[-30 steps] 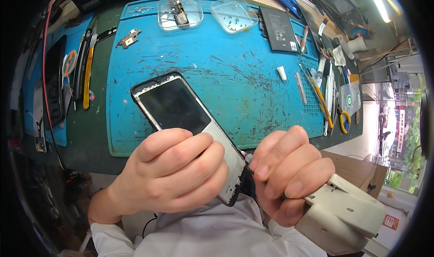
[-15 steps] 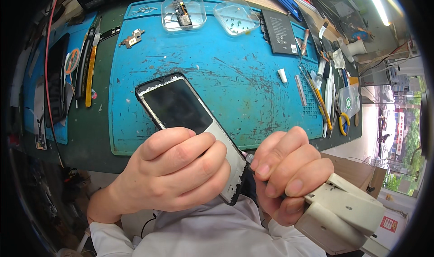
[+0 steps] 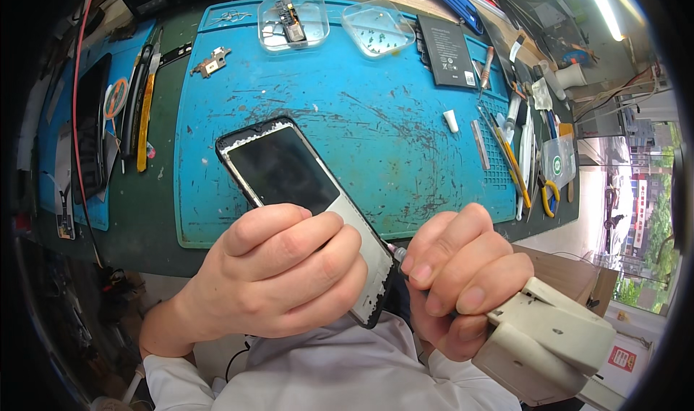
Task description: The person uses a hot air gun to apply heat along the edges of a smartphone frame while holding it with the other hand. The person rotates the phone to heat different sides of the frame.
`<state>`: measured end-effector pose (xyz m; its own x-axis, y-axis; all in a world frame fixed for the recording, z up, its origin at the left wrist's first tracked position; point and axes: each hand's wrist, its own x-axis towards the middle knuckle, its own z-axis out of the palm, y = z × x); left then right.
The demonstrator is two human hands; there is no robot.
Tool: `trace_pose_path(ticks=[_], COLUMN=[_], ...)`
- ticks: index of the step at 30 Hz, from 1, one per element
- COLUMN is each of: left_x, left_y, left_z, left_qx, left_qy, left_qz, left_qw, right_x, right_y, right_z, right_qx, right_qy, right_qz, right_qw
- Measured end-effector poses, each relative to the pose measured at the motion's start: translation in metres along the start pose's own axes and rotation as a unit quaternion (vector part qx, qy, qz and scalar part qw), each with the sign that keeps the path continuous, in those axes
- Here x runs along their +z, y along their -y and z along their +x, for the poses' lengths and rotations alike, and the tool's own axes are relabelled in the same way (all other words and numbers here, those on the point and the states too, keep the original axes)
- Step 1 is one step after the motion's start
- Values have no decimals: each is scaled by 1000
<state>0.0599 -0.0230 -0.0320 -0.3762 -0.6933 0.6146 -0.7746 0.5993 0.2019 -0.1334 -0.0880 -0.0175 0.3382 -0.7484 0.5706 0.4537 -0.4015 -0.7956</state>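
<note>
Partly hiding both, the left hand [image 3: 293, 272] grips a phone [image 3: 285, 169] and the right hand [image 3: 463, 277] clasps a beige tool [image 3: 542, 342].

The left grip [image 3: 293, 270] holds a smartphone [image 3: 282, 169]; the right grip [image 3: 466, 284] holds a beige dispenser [image 3: 546, 342], its pink nozzle [image 3: 392, 247] at the smartphone's edge. A battery [image 3: 445, 53] lies on the blue mat [image 3: 383, 165].

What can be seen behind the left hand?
Behind the left hand is the phone: its dark upper area and part of its pale lower end show. The hand covers part of its middle and left edge, so what is there cannot be seen.
</note>
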Motion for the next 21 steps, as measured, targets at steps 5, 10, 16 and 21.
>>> trace_pose_path(ticks=[5,10,16,21], left_x=[0,0,0,0], left_y=[0,0,0,0], left_z=[0,0,0,0], left_qx=[-1,0,-1,1], left_qy=[0,1,1,3], left_qz=[0,0,-2,0], left_qw=[1000,1000,1000,1000], right_x=[0,-5,-2,-2], right_y=[1,-2,3,4], right_z=[1,1,0,0], right_qx=[2,-18,8,10], right_qy=[4,48,5,4], right_qz=[-5,-53,-4,-8], right_qw=[1000,997,1000,1000])
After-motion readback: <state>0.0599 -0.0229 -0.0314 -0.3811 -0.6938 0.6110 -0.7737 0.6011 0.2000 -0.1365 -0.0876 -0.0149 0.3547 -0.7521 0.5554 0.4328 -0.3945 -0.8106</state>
